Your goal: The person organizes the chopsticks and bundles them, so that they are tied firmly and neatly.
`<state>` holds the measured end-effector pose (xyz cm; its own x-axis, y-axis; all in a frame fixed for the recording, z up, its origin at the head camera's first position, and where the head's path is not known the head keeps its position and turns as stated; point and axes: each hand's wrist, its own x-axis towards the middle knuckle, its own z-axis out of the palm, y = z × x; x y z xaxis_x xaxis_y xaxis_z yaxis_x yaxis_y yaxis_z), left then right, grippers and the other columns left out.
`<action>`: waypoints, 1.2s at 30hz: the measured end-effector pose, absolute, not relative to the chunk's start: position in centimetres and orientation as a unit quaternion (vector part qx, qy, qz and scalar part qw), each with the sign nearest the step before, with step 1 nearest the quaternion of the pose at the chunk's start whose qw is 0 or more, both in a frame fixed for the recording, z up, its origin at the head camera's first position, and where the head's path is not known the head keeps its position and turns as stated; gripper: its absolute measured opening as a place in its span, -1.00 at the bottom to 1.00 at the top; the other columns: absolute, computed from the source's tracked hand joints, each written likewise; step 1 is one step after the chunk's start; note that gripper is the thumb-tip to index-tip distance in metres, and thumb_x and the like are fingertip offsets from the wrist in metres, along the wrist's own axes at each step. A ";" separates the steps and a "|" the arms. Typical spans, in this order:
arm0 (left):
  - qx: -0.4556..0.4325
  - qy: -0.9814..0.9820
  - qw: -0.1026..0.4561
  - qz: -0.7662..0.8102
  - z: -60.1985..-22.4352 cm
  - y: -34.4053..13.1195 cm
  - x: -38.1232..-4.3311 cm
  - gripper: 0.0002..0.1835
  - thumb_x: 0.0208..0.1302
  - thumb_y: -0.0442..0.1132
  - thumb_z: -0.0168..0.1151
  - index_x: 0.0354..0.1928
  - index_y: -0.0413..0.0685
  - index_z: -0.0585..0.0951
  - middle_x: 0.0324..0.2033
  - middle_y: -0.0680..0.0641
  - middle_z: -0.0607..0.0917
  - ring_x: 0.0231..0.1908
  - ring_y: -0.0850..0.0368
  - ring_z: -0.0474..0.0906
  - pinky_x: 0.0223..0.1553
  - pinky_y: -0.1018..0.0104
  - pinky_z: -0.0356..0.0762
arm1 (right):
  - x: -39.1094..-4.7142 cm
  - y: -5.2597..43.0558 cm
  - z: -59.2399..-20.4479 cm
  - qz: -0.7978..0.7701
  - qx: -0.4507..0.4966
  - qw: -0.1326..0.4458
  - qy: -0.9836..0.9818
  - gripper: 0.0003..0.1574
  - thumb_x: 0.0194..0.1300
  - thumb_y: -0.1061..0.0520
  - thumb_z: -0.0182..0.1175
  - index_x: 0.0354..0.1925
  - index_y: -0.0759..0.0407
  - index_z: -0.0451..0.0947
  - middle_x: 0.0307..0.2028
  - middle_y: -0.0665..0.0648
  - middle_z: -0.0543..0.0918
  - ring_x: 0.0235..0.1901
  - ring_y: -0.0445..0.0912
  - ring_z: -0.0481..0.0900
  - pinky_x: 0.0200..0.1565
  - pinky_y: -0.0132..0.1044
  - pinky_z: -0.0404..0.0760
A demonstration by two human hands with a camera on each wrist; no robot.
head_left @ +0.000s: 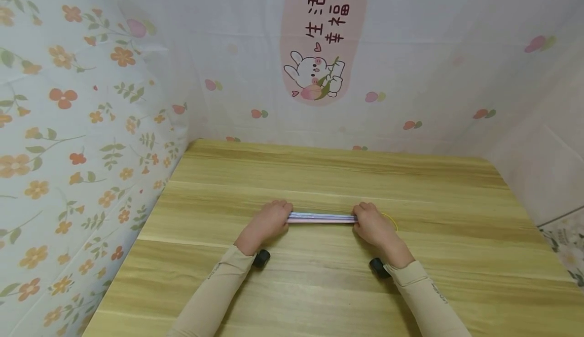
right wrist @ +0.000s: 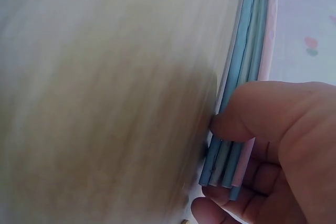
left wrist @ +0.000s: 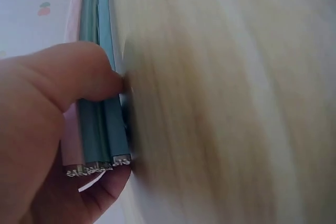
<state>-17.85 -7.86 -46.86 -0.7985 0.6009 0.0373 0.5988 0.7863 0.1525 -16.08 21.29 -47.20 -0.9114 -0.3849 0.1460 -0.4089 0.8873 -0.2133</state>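
Note:
A bundle of several slim pastel sticks [head_left: 323, 218], blue and pink, lies crosswise between my two hands, low over the table. My left hand [head_left: 272, 219] grips its left end, thumb across the front. In the left wrist view the ends of the sticks [left wrist: 97, 135] look silvery and crinkled, with fingers behind them. Around the right end curls my right hand [head_left: 371, 224]. There the sticks [right wrist: 252, 51] end unevenly, one pink among the blue ones, below the thumb. A thin yellow loop [head_left: 391, 220] shows just beyond my right hand, partly hidden by it.
The wood-grain table [head_left: 315, 286] spreads beneath both arms. A white patterned cloth [head_left: 219, 63] hangs behind it, and a floral cloth [head_left: 91, 149] borders the left side. Small black devices [head_left: 262, 259] sit at both wrists, by the beige sleeves.

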 end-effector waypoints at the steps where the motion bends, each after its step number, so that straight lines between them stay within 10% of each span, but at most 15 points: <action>1: 0.322 0.944 0.005 0.078 -46.9 -7.9 -17.8 -0.82 0.14 -0.33 0.26 -0.21 -0.16 0.52 -0.29 -0.07 0.60 -0.25 0.02 0.53 -0.15 0.15 0.51 | -16.0 21.3 -47.2 0.120 0.205 0.051 -0.970 -0.76 -0.11 0.40 0.23 -0.34 0.31 0.55 -0.44 0.11 0.51 -0.37 0.03 0.46 -0.31 -0.14 0.50; 24: 0.308 0.948 -0.015 0.079 -44.7 -7.8 -16.5 -0.87 0.21 -0.31 0.16 -0.27 -0.17 0.43 -0.44 -0.06 0.57 -0.44 0.08 0.57 -0.46 0.23 0.53 | -15.2 20.7 -44.7 0.166 0.200 0.026 -0.965 -0.87 0.16 0.26 0.16 -0.47 0.12 0.40 -0.59 -0.04 0.35 -0.59 -0.18 0.26 -0.53 -0.34 0.26; 36: 0.317 0.941 -0.118 -0.004 -44.4 -7.4 -16.3 -0.76 0.20 -0.11 0.32 -0.41 -0.09 0.51 -0.57 0.00 0.62 -0.63 0.22 0.50 -0.65 0.37 0.45 | -14.9 20.4 -44.2 0.138 0.205 0.052 -0.968 -0.76 0.19 0.22 0.23 -0.53 0.12 0.37 -0.63 -0.03 0.31 -0.63 -0.19 0.22 -0.56 -0.35 0.23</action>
